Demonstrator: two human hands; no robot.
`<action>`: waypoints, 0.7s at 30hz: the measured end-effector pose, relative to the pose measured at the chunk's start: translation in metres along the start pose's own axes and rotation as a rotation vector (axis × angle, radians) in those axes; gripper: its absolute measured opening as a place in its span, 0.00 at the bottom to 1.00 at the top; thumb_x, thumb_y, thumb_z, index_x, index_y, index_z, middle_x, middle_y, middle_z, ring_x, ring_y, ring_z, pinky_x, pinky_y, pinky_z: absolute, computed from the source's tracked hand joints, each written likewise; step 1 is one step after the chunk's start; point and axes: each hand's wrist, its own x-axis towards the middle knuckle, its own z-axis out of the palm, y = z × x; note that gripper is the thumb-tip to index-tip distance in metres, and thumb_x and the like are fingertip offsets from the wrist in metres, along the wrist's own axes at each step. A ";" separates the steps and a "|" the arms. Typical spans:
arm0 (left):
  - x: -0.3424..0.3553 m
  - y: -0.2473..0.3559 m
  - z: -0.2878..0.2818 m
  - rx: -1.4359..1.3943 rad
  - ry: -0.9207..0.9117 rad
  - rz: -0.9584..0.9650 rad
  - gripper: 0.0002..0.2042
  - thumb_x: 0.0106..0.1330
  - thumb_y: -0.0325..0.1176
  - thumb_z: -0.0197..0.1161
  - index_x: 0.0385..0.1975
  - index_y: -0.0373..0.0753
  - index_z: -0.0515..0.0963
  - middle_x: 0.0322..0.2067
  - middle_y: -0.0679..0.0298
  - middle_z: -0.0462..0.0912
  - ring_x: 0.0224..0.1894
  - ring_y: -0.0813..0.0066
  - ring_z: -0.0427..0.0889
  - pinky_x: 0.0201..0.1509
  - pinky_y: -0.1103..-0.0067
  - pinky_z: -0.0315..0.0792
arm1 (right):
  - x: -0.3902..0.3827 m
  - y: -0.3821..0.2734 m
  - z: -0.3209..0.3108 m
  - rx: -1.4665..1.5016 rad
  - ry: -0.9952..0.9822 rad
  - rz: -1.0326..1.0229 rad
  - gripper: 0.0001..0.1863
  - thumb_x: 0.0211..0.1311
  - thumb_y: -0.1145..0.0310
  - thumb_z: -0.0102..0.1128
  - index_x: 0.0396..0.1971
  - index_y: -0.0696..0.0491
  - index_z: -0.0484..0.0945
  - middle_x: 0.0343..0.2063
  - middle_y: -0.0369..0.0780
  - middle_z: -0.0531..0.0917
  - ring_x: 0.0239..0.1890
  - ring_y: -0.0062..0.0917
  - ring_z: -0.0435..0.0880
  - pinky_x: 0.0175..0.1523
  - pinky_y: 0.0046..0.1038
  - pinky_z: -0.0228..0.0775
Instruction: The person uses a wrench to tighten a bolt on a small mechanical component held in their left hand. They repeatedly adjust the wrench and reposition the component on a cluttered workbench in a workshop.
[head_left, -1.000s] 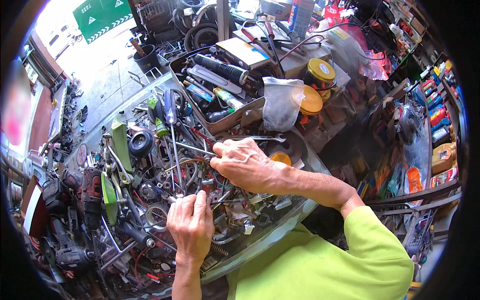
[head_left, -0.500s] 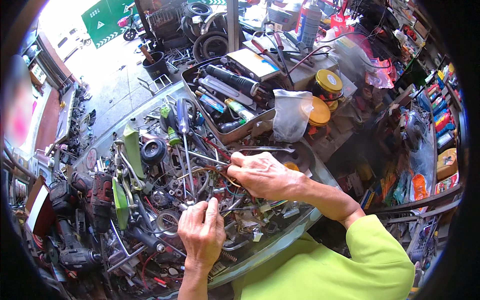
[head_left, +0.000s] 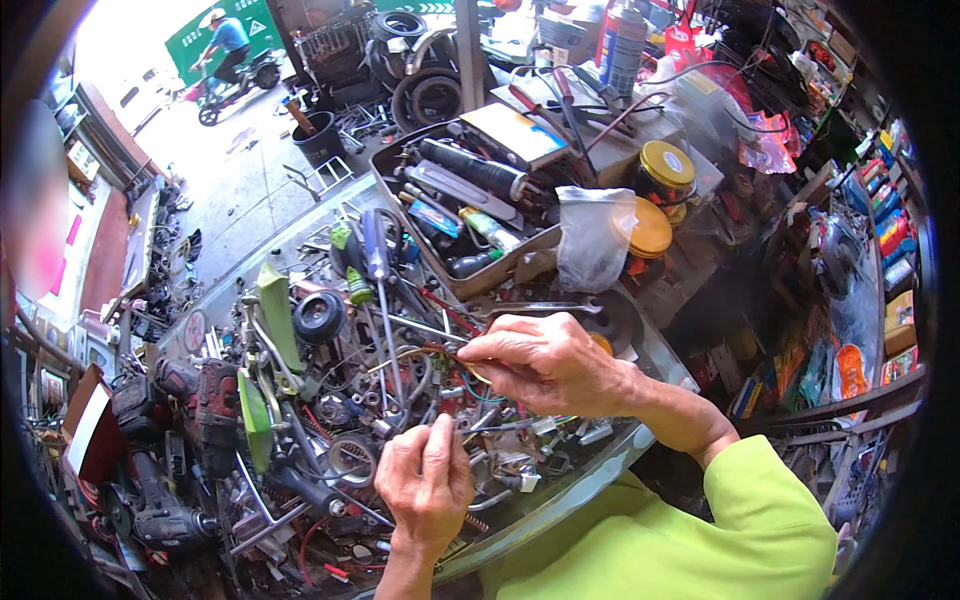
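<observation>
**Closely: two hands picking through a desk heaped with metal parts**

Centre frame, the right hand reaches across the heap, its fingers pinched on a thin red-tinted metal rod that points toward the left of the frame. Below it, low in the centre, the left hand is curled with fingertips drawn together; whether it grips anything is hidden.

That rod lies at the middle of the picture, just above the pile. It looks light and stiff, probably smooth enough to slip, so a pinch near its end, as the hand has it, seems the sound hold. Neighbouring wires and springs could snag it.

Beneath both hands, the cluttered desk with a pale metal edge carries screws, rings, small wheels and a long blue-handled screwdriver.

Containers: above centre, an open grey metal tray holds a black cylindrical tool, tubes and a flat box with a blue and white top. To its right stands a clear plastic bag, contents unclear, beside two jars with yellow lids. In the upper left, a black bucket sits on the pavement.
</observation>
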 end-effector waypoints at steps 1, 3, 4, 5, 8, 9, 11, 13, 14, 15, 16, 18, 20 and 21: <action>-0.001 0.001 0.001 0.011 0.013 -0.017 0.15 0.54 0.19 0.69 0.42 0.34 0.81 0.30 0.56 0.78 0.29 0.62 0.78 0.31 0.71 0.74 | -0.003 0.004 0.002 -0.007 0.016 -0.027 0.11 0.56 0.78 0.67 0.40 0.57 0.82 0.30 0.43 0.83 0.28 0.33 0.83 0.31 0.30 0.75; -0.003 -0.002 0.000 0.015 0.030 -0.039 0.13 0.55 0.21 0.70 0.42 0.34 0.81 0.31 0.57 0.79 0.27 0.65 0.77 0.28 0.73 0.72 | -0.004 0.010 0.004 -0.010 0.079 -0.018 0.09 0.58 0.73 0.66 0.38 0.57 0.80 0.29 0.43 0.82 0.30 0.37 0.83 0.33 0.32 0.75; -0.004 -0.001 0.001 0.006 0.040 -0.044 0.13 0.56 0.22 0.71 0.41 0.34 0.80 0.31 0.57 0.79 0.26 0.66 0.77 0.27 0.74 0.72 | -0.006 0.013 0.005 -0.011 0.111 -0.013 0.09 0.59 0.70 0.65 0.38 0.56 0.80 0.28 0.42 0.82 0.31 0.38 0.83 0.34 0.34 0.74; -0.003 -0.002 -0.001 -0.004 0.048 -0.023 0.13 0.56 0.23 0.71 0.41 0.34 0.80 0.30 0.57 0.80 0.25 0.66 0.76 0.26 0.74 0.71 | -0.007 0.018 0.004 -0.010 0.116 -0.027 0.08 0.59 0.70 0.65 0.36 0.57 0.80 0.30 0.43 0.83 0.31 0.38 0.83 0.34 0.33 0.75; -0.005 -0.003 -0.004 -0.048 0.056 -0.030 0.12 0.58 0.26 0.71 0.41 0.34 0.79 0.27 0.58 0.80 0.23 0.66 0.76 0.26 0.74 0.71 | -0.007 0.010 0.001 0.170 0.050 0.082 0.07 0.61 0.71 0.66 0.35 0.58 0.81 0.29 0.42 0.84 0.28 0.31 0.83 0.32 0.29 0.73; -0.006 -0.002 -0.004 -0.071 0.060 -0.036 0.12 0.59 0.26 0.70 0.41 0.34 0.79 0.28 0.57 0.80 0.24 0.66 0.77 0.26 0.74 0.72 | -0.009 0.007 0.004 0.222 0.035 0.055 0.07 0.61 0.72 0.66 0.35 0.58 0.81 0.28 0.42 0.84 0.28 0.29 0.83 0.32 0.29 0.73; -0.006 0.002 -0.002 -0.133 0.070 -0.065 0.11 0.60 0.25 0.69 0.42 0.34 0.79 0.28 0.57 0.81 0.24 0.66 0.78 0.27 0.74 0.72 | -0.010 -0.006 0.001 0.313 -0.110 0.133 0.07 0.60 0.73 0.68 0.36 0.58 0.81 0.28 0.42 0.84 0.28 0.27 0.83 0.32 0.27 0.74; -0.003 0.003 -0.004 -0.210 0.047 -0.117 0.11 0.62 0.24 0.66 0.44 0.33 0.79 0.29 0.56 0.81 0.25 0.65 0.79 0.28 0.74 0.73 | -0.012 -0.010 0.009 0.371 -0.163 0.098 0.09 0.60 0.72 0.68 0.39 0.57 0.81 0.28 0.42 0.84 0.30 0.27 0.85 0.33 0.26 0.75; 0.001 0.008 -0.007 -0.240 0.027 -0.137 0.12 0.62 0.23 0.65 0.46 0.33 0.79 0.30 0.55 0.82 0.26 0.65 0.80 0.29 0.75 0.74 | -0.015 -0.012 0.009 0.358 -0.210 0.100 0.09 0.60 0.72 0.68 0.39 0.57 0.81 0.28 0.42 0.84 0.30 0.27 0.86 0.33 0.26 0.75; 0.001 0.009 -0.006 -0.241 0.022 -0.111 0.13 0.62 0.23 0.65 0.47 0.33 0.80 0.30 0.55 0.82 0.26 0.65 0.81 0.31 0.75 0.75 | -0.017 -0.010 0.016 0.379 -0.136 -0.027 0.10 0.60 0.72 0.68 0.40 0.57 0.81 0.27 0.41 0.84 0.27 0.27 0.85 0.31 0.26 0.75; 0.000 0.010 -0.006 -0.242 0.016 -0.084 0.13 0.62 0.22 0.64 0.47 0.33 0.80 0.31 0.55 0.82 0.27 0.65 0.81 0.32 0.75 0.75 | -0.022 -0.004 0.026 0.388 -0.065 -0.102 0.10 0.59 0.72 0.68 0.39 0.57 0.81 0.27 0.41 0.83 0.23 0.25 0.82 0.28 0.25 0.73; -0.005 0.014 -0.007 -0.241 0.005 -0.120 0.13 0.62 0.21 0.64 0.47 0.33 0.81 0.32 0.55 0.83 0.29 0.64 0.82 0.34 0.75 0.76 | -0.023 -0.012 0.018 0.388 -0.146 0.016 0.10 0.59 0.72 0.69 0.39 0.57 0.81 0.25 0.40 0.83 0.21 0.21 0.79 0.27 0.24 0.71; -0.004 0.011 -0.009 -0.243 0.009 -0.113 0.13 0.62 0.20 0.64 0.47 0.33 0.81 0.33 0.54 0.83 0.30 0.64 0.82 0.34 0.74 0.76 | -0.022 -0.014 0.019 0.483 -0.151 0.125 0.10 0.59 0.71 0.69 0.39 0.57 0.81 0.23 0.38 0.82 0.21 0.15 0.77 0.26 0.22 0.69; -0.002 0.013 -0.005 -0.249 0.030 -0.097 0.13 0.62 0.20 0.64 0.47 0.32 0.81 0.32 0.54 0.83 0.31 0.64 0.82 0.34 0.74 0.76 | -0.024 -0.011 0.021 0.462 -0.131 0.121 0.10 0.60 0.70 0.69 0.39 0.58 0.81 0.21 0.36 0.80 0.21 0.13 0.74 0.25 0.21 0.66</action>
